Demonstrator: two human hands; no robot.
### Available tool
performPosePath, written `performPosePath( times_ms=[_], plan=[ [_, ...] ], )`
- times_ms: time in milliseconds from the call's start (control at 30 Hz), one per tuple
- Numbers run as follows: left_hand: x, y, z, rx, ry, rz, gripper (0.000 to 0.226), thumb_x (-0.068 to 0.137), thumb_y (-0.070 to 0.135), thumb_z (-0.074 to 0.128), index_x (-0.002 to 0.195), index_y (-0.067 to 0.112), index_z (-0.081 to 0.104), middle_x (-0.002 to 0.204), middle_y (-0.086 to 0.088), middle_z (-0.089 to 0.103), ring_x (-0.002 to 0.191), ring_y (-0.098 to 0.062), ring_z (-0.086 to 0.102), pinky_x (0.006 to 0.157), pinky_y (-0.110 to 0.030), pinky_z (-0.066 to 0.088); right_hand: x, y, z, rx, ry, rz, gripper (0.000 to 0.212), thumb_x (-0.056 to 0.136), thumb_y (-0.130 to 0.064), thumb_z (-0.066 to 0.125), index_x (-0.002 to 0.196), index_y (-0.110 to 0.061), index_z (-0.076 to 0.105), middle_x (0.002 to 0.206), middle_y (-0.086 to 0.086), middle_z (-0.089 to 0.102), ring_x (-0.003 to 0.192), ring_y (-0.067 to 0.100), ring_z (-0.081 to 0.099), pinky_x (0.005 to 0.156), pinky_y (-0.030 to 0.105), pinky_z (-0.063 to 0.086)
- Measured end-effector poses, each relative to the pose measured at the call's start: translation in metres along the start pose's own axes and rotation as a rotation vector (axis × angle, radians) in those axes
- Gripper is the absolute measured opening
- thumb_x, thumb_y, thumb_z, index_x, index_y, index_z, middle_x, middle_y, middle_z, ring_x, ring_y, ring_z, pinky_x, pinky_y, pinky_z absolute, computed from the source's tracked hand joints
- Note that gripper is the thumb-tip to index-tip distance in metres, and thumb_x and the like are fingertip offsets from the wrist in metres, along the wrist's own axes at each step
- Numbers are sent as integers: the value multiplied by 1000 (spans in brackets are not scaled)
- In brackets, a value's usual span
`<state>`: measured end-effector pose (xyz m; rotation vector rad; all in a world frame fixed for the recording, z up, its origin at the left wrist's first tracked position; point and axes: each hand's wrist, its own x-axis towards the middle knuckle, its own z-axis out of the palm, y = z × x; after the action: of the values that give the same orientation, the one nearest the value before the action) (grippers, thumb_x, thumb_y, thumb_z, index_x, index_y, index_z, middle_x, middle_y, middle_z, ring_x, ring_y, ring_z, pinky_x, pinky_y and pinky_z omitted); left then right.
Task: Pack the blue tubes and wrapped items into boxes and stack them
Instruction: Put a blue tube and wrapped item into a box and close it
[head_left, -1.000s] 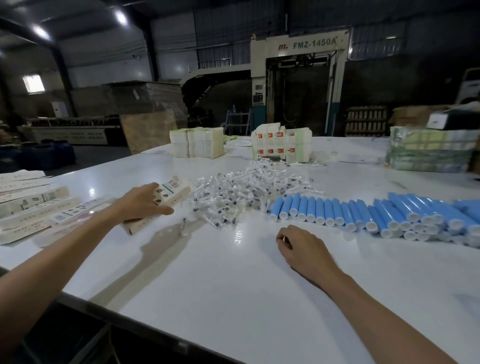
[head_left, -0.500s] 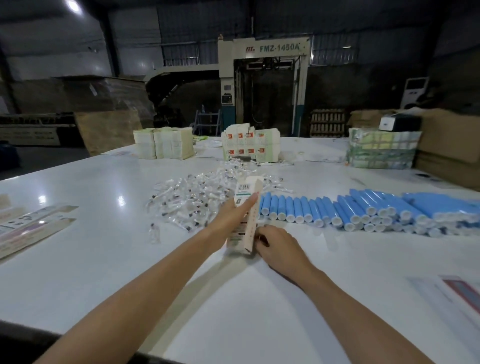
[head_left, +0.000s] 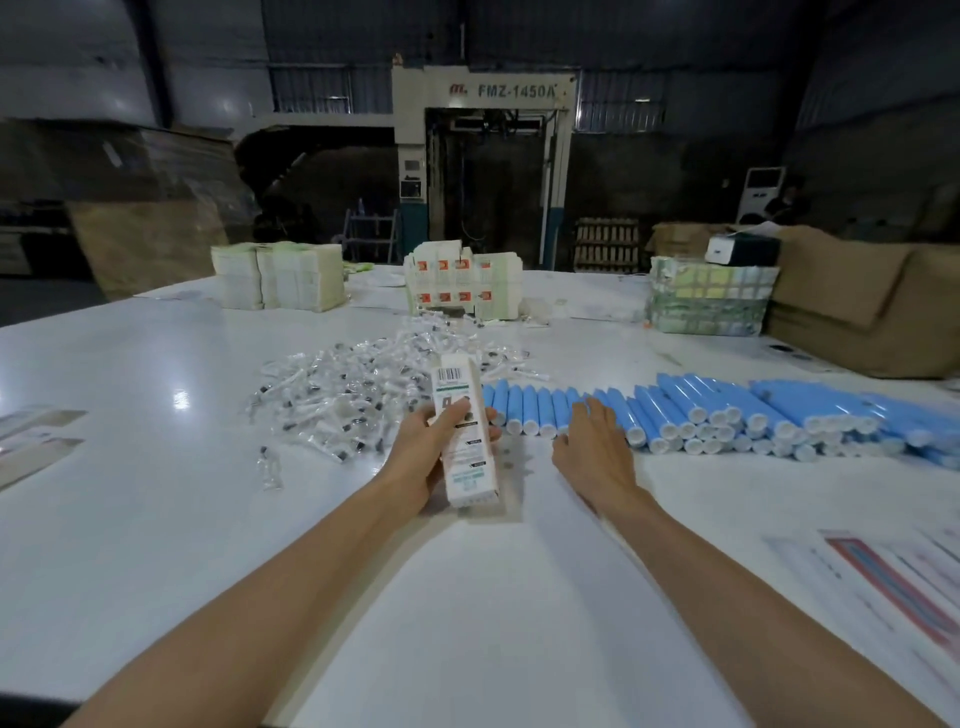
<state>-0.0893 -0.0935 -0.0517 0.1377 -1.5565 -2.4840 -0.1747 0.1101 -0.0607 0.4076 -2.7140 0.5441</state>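
One box, thin card, likely light and crushable, gripped mid-length by left hand. Right hand, fingers spread and holding nothing, touches tubes just right of box; they look smooth, apt to roll, best pinched round the body.

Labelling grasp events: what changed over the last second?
The left hand picked a box off the flat boxes at left and brought it to the centre, gripping it. The right hand touched the box, then let go and reached right to the blue tubes, fingers spread. Tubes and wrapped items stayed put.
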Motion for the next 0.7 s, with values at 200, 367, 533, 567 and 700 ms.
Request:
performPosePath(
  times_ms=[200, 367, 533, 567, 700],
  plan=[
    [2, 1, -7, 138, -16, 47, 38, 99, 21, 77, 134, 11, 65, 113, -15, 82, 104, -33, 80, 78, -41, 68, -4, 21, 7, -85, -20, 25, 30, 107, -19, 45, 132, -5, 55, 142, 8, 52, 137, 23, 45, 104, 31, 40],
    [3, 4, -9, 168, 31, 68, 43, 94, 22, 82, 133, 12, 67, 111, -12, 82, 103, -32, 81, 87, -46, 66, -9, 17, 2, -127, -9, -4, 22, 105, -13, 47, 120, -5, 61, 128, 10, 59, 125, 25, 54, 99, 32, 43],
    [4, 5, -10, 175, 45, 83, 45, 93, 21, 84, 134, 12, 68, 112, -13, 82, 105, -35, 80, 99, -55, 61, -24, 13, -10, -213, -17, 2, 18, 98, 1, 50, 100, -9, 65, 103, 7, 65, 102, 25, 63, 69, 29, 41],
    [4, 5, -9, 180, 39, 85, 45, 93, 22, 84, 134, 12, 68, 111, -12, 82, 105, -35, 80, 99, -54, 61, -28, 12, -13, -259, -19, -10, 18, 97, 2, 51, 101, -10, 65, 103, 6, 65, 101, 24, 63, 68, 28, 40],
    [2, 4, -7, 228, 6, 83, 39, 94, 26, 84, 129, 18, 71, 109, -10, 83, 102, -29, 81, 89, -45, 64, -45, 9, -21, -397, -9, -67, 13, 98, -4, 59, 106, -13, 63, 104, 6, 64, 98, 24, 62, 66, 29, 36]
  ],
)
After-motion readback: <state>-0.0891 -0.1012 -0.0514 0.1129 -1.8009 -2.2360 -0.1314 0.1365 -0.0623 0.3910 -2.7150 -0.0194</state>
